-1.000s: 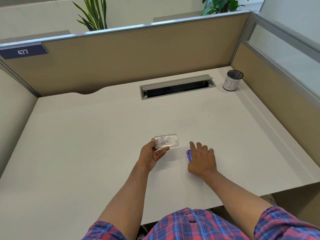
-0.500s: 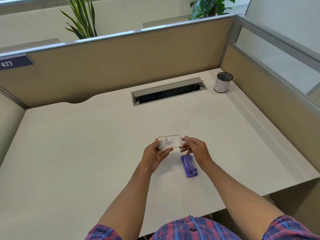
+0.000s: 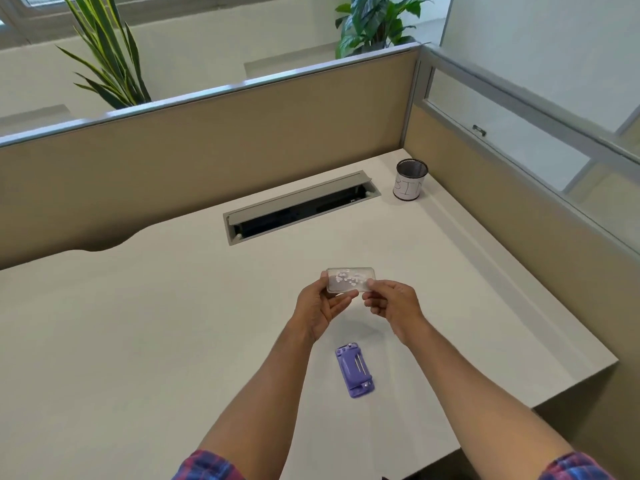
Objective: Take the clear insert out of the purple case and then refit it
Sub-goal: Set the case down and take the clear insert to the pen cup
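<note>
A clear rectangular insert [image 3: 349, 279] with small white bits inside is held up above the desk. My left hand [image 3: 320, 306] grips its left end and my right hand [image 3: 393, 303] pinches its right end. The purple case [image 3: 355, 370] lies flat on the white desk [image 3: 156, 323], nearer to me than both hands and between my forearms, with two thin metal pins showing on its face. Neither hand touches the case.
A grey cable slot [image 3: 301, 206] with a raised lid is set into the desk at the back. A mesh cup [image 3: 409, 180] labelled BIN stands at the back right corner. Beige partition walls [image 3: 207, 140] enclose the desk at the back and right.
My right hand left the purple case on the desk and came up to take the right end of the clear insert. The case now lies uncovered.
</note>
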Available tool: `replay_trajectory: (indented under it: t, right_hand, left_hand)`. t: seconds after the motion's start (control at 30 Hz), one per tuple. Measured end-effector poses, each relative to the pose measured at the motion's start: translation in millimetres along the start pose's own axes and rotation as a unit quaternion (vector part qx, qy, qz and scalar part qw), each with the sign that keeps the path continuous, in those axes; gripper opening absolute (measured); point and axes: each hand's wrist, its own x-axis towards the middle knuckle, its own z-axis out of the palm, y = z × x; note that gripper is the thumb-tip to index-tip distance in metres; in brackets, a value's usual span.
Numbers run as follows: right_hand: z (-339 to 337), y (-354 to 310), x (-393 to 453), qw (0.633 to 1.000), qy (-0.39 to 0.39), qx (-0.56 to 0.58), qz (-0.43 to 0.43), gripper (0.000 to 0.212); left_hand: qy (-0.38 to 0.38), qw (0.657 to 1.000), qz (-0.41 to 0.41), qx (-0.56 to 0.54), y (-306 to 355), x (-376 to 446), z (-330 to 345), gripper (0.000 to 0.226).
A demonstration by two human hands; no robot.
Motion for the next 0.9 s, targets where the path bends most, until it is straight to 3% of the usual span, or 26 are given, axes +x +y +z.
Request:
replay_trajectory:
  t: [0.4,0.5,0.6,0.7,0.8,0.9]
  right_hand:
    - [-48.2,-83.0,97.6,0.999,0.027,-0.008,-0.025,0.015]
    - [-57.7,-106.6,125.7,0.997,0.059,0.007,-0.049,0.013]
    - [-67.5,-129.9,153.8,0.992,0.104,0.024,-0.069,0.01]
    - [-78.2,-153.3,182.7,0.984,0.15,0.037,-0.085,0.01]
    - [-88.1,-174.6,209.6,0.978,0.182,0.034,-0.098,0.009]
    - [-97.4,-189.3,233.7,0.969,0.22,0.02,-0.109,0.009]
  left_hand:
    - [-0.016,0.996,0.017,0.082,35.6,111.2,106.0,0.034]
    - [-0.033,0.992,0.028,0.117,50.2,140.7,136.0,0.034]
    - [-0.041,0.984,0.039,0.167,60.8,173.0,160.1,0.051]
    - [-0.007,0.971,0.067,0.228,68.7,207.4,179.9,0.056]
    - [0.039,0.93,0.125,0.344,71.3,235.8,196.0,0.033]
    - [0.048,0.807,0.209,0.55,69.0,253.4,204.0,0.04]
